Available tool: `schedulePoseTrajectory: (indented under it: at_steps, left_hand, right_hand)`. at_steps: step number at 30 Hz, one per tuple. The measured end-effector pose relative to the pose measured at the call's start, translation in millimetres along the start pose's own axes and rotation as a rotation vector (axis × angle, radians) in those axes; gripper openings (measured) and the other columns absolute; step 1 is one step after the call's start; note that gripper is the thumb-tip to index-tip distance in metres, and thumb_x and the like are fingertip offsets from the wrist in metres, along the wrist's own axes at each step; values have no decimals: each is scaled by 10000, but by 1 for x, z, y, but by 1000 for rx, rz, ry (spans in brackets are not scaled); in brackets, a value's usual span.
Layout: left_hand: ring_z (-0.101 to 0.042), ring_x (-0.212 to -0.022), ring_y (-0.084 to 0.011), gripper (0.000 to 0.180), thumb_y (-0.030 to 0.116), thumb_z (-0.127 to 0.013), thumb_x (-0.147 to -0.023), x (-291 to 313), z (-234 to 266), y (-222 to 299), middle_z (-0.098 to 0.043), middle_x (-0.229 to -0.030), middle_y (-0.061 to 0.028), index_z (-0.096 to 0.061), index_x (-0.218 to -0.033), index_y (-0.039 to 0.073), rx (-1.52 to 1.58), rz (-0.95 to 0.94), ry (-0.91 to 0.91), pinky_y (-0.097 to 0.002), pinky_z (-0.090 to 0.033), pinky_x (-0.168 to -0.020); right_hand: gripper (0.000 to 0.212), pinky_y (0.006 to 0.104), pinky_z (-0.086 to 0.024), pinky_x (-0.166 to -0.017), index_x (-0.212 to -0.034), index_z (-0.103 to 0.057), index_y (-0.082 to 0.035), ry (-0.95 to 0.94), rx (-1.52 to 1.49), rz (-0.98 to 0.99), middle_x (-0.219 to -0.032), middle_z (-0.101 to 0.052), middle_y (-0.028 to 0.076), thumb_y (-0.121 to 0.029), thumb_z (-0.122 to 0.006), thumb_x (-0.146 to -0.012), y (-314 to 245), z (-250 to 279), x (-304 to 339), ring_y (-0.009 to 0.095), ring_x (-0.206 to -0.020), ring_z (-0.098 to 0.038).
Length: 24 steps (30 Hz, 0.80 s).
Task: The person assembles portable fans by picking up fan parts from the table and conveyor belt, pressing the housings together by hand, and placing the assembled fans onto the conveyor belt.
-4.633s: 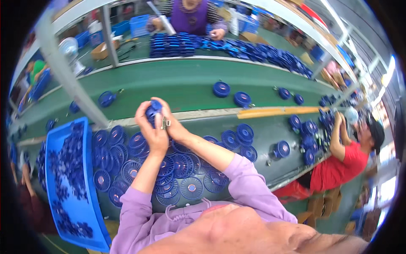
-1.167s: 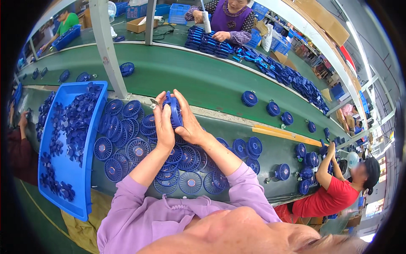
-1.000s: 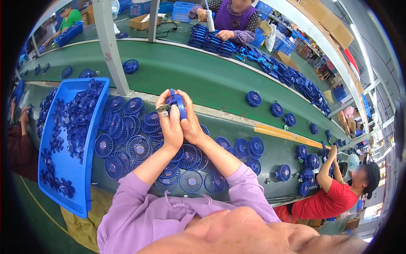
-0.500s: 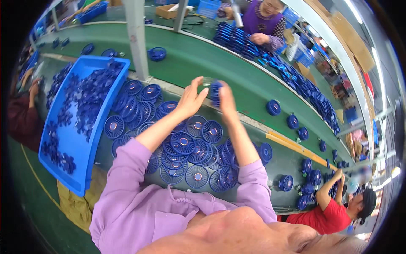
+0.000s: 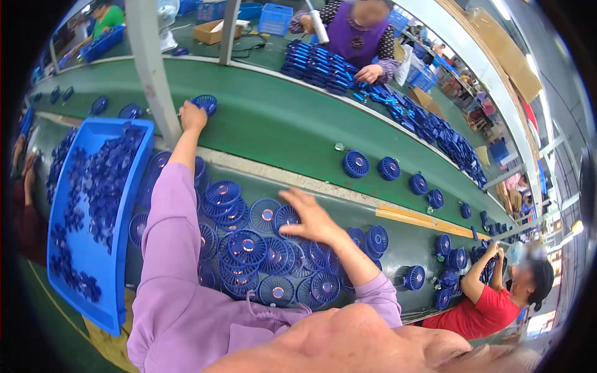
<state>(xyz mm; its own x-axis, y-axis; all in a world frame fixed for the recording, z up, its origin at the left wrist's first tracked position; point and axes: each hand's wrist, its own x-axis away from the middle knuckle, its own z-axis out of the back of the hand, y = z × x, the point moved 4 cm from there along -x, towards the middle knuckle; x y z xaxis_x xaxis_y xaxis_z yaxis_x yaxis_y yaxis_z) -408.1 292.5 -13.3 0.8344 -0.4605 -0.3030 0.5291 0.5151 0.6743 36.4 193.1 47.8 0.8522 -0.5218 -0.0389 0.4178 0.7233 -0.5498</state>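
Note:
At the far left of the green belt, my left hand grips the near edge of a round blue fan housing. My right hand is over the near worktop with its fingers spread. Its fingertips are by a round blue fan grille in the pile; whether they touch it I cannot tell. More ribbed grilles with copper-coloured centres lie overlapping between my arms. On the belt ahead of my right hand sits another blue fan housing, with a small clear piece beside it.
A blue tray of small dark-blue parts stands at the left. A grey post rises beside my left hand. Fan housings line the green belt. One co-worker sits across it, another in red at right.
My hands have parted. The fan housing they held now appears to lie on the belt. My left hand went left to another housing; my right hand came back over the grilles.

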Motion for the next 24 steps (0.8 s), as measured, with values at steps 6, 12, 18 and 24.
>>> schedulePoseTrajectory:
  at_steps: [6,12,18,24]
  left_hand:
    - [-587,-1064,-412,363,69,-559,-766,3,-14,19,-633,-1090,-254,-569,-1126,17,22,-124,-124,-466,-460,-945]
    - [-628,-997,-398,251,84,-516,-872,46,-4,48,-664,-1027,-213,-519,-1124,77,-145,-314,-336,-492,-490,-854]
    - [-673,-823,-259,274,267,-597,-926,85,32,46,-696,-859,-107,-592,-1074,38,697,-388,-282,-377,-508,-759]
    - [-548,-1154,-320,453,398,-565,-940,197,108,92,-570,-1252,-146,-523,-1265,85,1886,652,-810,-590,-415,-979]
  right_hand:
    - [811,489,-363,-1025,-1393,-439,-116,53,207,43,-1396,-422,212,-422,-774,-721,2,-14,9,385,-1267,-414]
    - [682,426,-405,-995,-1277,-549,-55,121,15,23,-1201,-575,188,-371,-786,-721,10,-6,3,361,-1161,-508]
    - [482,404,-466,-904,-1058,-641,-25,92,-143,-32,-1034,-640,184,-320,-794,-709,16,-4,-7,348,-1026,-599]
    - [420,385,-487,-895,-1016,-691,-31,272,40,-42,-1045,-649,168,-280,-810,-700,24,6,3,316,-1028,-611]
